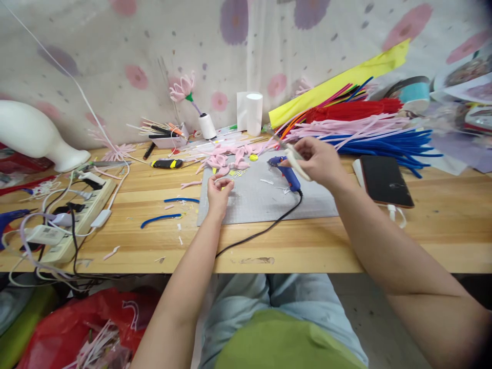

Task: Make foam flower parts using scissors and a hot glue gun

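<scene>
My left hand (220, 195) is at the left edge of the grey cutting mat (246, 205), its thumb and fingers pinched together. A speck of yellow shows at the fingertips, but what they hold is too small to make out. Above the mat's right half, my right hand (317, 159) grips white-handled scissors (295, 160), the blades pointing up and to the left, partly blurred. Just below them a blue glue gun (289, 175) lies on the mat with its black cord running toward me. Pink pipe-cleaner pieces (225, 159) are heaped beyond my left hand.
Bundles of blue pipe cleaners (384, 146) and red ones (353, 110) lie at the back right, near a phone (386, 180). A utility knife (166, 163), a pink flower (183, 88) in a white holder and a cable-covered power strip (82, 218) are to the left.
</scene>
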